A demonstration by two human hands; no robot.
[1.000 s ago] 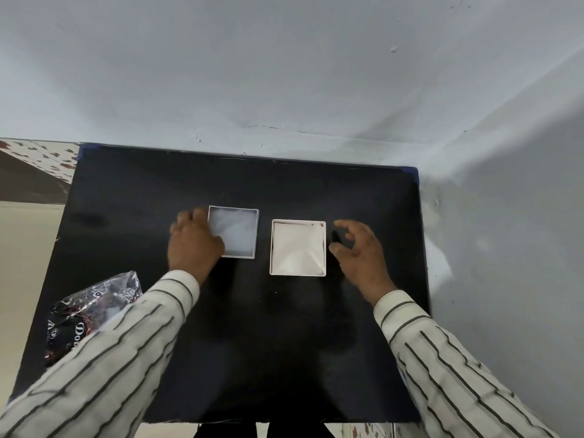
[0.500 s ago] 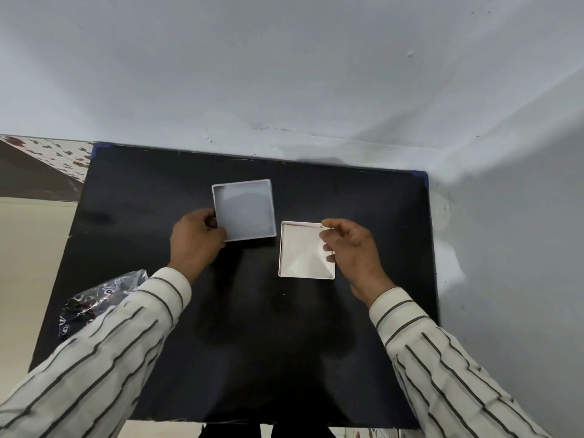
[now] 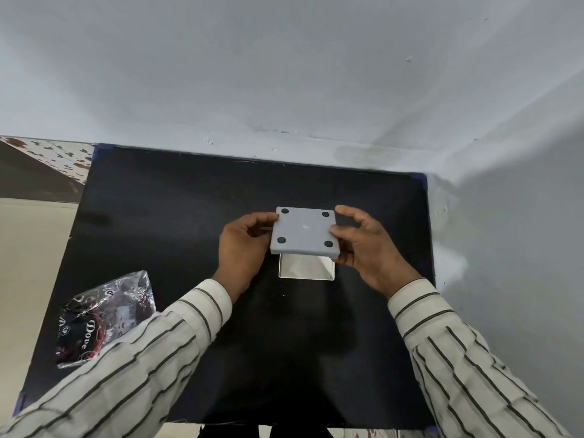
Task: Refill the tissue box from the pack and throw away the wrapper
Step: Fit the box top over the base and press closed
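1. Grey cover [image 3: 304,231]: square, flat, rounded corners, one black round pad at each of 4 corners on the upward face, small pale mark near centre. Held clear of the worktop [image 3: 189,216], directly above the white tray, overlapping the tray's far part.
2. Left hand [image 3: 243,248]: grip closed on the cover's left edge, thumb on the upper left corner, fingers curled under and beside the edge.
3. Right hand [image 3: 366,245]: grip pinched on the cover's right edge; thumb presses the side near the right pads, index finger arched above the far right corner, remaining fingers under the near right corner.
4. White tray [image 3: 306,267]: square, thin raised rim, white contents inside; only the near strip shows below the cover. Sits on the worktop approx. at centre, slightly right.
5. Wrapper [image 3: 104,324]: crumpled clear/dark plastic w/ white script lettering, at the worktop's left edge, near side, well apart from both hands; the left sleeve [image 3: 142,358] overlaps its near corner.
6. Worktop: black, matte. Far edge and right edge butt against pale walls [image 3: 284,74], forming a corner at far right. Open surface on all sides of the tray, widest toward the near side and the left.
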